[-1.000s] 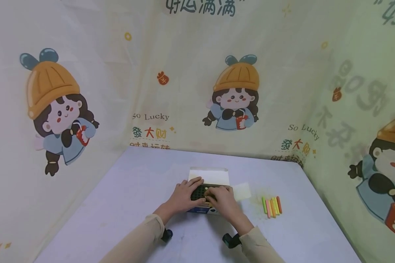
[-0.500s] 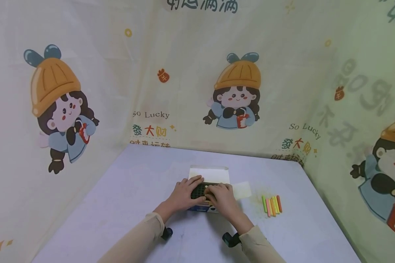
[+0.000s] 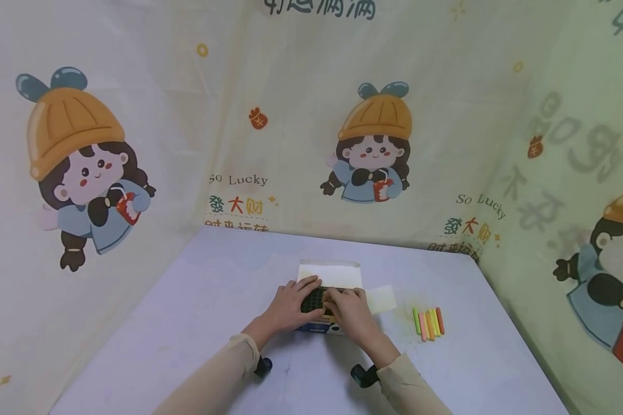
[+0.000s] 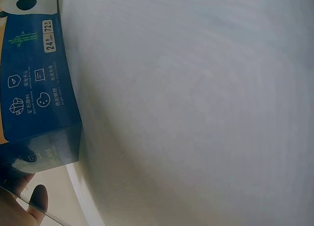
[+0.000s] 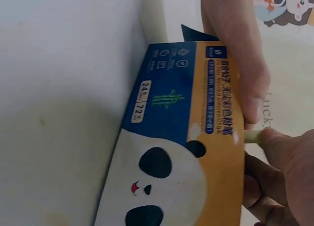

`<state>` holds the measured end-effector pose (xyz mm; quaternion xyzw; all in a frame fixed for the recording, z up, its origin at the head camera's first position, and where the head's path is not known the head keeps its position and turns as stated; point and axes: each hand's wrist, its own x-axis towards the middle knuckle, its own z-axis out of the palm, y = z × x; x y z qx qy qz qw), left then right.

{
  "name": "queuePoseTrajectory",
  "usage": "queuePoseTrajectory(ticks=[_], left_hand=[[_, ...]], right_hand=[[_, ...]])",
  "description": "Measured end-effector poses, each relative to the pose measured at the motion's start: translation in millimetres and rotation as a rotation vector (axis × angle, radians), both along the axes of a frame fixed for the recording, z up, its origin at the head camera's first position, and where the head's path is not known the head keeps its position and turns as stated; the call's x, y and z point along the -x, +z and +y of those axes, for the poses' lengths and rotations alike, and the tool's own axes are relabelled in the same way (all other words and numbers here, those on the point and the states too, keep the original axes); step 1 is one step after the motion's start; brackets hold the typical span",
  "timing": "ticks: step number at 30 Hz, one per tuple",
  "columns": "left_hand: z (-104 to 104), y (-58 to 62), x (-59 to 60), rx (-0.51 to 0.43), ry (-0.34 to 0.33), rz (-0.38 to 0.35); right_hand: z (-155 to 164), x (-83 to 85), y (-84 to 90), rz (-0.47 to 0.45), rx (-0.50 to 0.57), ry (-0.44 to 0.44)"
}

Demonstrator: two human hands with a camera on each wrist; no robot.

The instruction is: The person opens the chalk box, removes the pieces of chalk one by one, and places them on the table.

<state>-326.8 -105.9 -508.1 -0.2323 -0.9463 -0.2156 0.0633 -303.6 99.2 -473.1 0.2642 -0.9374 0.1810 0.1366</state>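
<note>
An open blue and yellow box of coloured chalk (image 3: 316, 327) with a panda on its front stands on the table. Inside it shows a dark grid insert (image 3: 312, 301). My left hand (image 3: 286, 306) holds the box on its left side, thumb along the near top edge and fingers towards the back. Over the right half of the box is my right hand (image 3: 352, 311). In the right wrist view its thumb and finger pinch a pale yellow-green chalk stick (image 5: 252, 136) at the box's top edge; the stick's far end is hidden by the box.
Several chalk sticks (image 3: 430, 324) in green, pink, orange, yellow and red lie in a row to the right, with chalk dust around them. The white lid flap (image 3: 330, 273) stands up behind the box. A pale sheet (image 3: 382, 298) lies right of it.
The right hand's fingertips have shifted slightly over the grid, and the pale spot beside them is no longer visible. The left hand keeps its place on the box.
</note>
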Motion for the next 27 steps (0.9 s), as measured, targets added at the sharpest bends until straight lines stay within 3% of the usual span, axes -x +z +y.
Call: queuePoseTrajectory(ticks=[9, 19, 27], left_hand=[[0.5, -3.2, -0.2, 0.003, 0.014, 0.0], [0.5, -1.5, -0.3, -0.003, 0.005, 0.014], [0.1, -3.6, 0.0, 0.009, -0.005, 0.023]], right_hand=[[-2.4, -1.7, 8.4, -0.012, -0.006, 0.008], [0.0, 0.4, 4.9, -0.089, 0.093, 0.028], [1.3, 2.3, -0.8, -0.077, 0.039, 0.003]])
